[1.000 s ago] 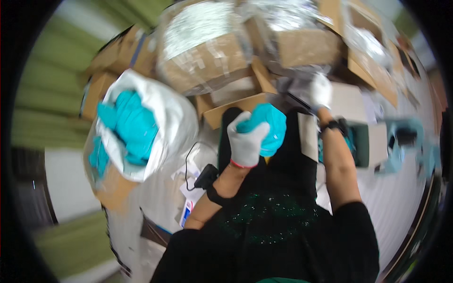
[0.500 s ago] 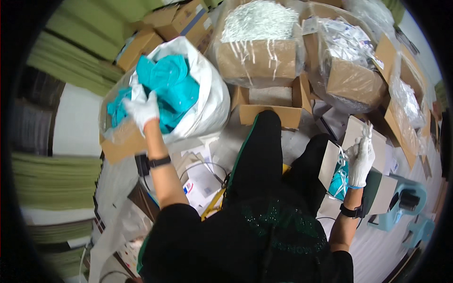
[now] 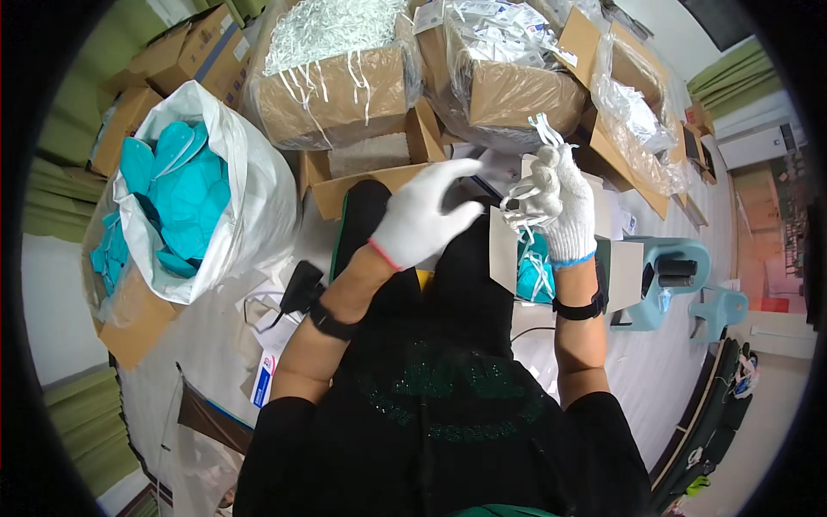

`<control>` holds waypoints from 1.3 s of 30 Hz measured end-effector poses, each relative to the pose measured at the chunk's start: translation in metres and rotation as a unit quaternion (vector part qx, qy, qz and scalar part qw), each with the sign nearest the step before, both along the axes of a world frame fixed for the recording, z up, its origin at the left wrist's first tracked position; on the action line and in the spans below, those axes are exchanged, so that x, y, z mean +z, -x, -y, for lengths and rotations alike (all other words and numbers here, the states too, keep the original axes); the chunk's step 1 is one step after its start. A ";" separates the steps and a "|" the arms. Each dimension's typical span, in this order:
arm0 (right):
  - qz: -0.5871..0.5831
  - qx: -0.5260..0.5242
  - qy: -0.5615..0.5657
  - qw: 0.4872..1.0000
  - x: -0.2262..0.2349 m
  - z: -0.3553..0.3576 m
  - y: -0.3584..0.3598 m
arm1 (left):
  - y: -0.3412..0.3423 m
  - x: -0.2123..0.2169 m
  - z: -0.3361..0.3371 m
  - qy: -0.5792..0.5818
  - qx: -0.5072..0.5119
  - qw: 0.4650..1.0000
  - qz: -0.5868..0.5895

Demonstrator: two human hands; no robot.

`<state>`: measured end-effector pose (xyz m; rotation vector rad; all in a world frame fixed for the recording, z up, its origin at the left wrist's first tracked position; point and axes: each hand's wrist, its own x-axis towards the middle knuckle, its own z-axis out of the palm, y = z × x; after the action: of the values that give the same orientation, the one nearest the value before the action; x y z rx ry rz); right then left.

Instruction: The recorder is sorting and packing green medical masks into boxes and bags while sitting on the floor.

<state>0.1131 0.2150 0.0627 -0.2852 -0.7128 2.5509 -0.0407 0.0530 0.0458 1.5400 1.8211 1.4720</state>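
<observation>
My left hand [image 3: 426, 214], in a white glove with a red cuff, hangs over my lap. Its thumb and fingers are spread with nothing between them. My right hand [image 3: 560, 202], gloved in white with a blue cuff, is raised beside it, its fingers curled round thin white strings [image 3: 515, 215]. Just below the right hand stands an open carton [image 3: 622, 274] with grey-white flaps. Inside it lies a teal item [image 3: 532, 269] crossed by white ties, partly hidden by the hand. A white sack [image 3: 263, 185] at the left is full of rounded teal pieces [image 3: 191, 202].
Across the far side stand a carton of shredded white paper [image 3: 336, 34], a carton of small white packets [image 3: 504, 30] and a low open box [image 3: 370, 177]. Light-blue plastic stools [image 3: 642, 293] are at the right. Papers [image 3: 263, 379] lie on the floor at the left.
My left hand has left the teal pieces in the sack and swung right, empty, towards my right hand. My right hand stays above the carton. The whole view has turned right.
</observation>
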 end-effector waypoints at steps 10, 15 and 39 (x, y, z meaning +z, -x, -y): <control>-0.029 0.010 0.041 0.999 -0.018 -0.004 -0.007 | -0.029 -0.034 -0.052 0.016 -0.114 0.941 0.317; -0.012 -0.046 0.048 0.998 -0.019 -0.004 -0.010 | -0.024 -0.023 -0.039 0.128 -0.215 0.886 0.392; 0.216 -0.202 -0.851 0.434 -0.013 0.022 -0.012 | -0.030 -0.014 -0.036 0.234 -0.237 0.896 0.293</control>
<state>0.1255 0.1934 0.0499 -0.2558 -2.4526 0.2946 -0.0103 0.0891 0.0314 1.0397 1.2044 1.0085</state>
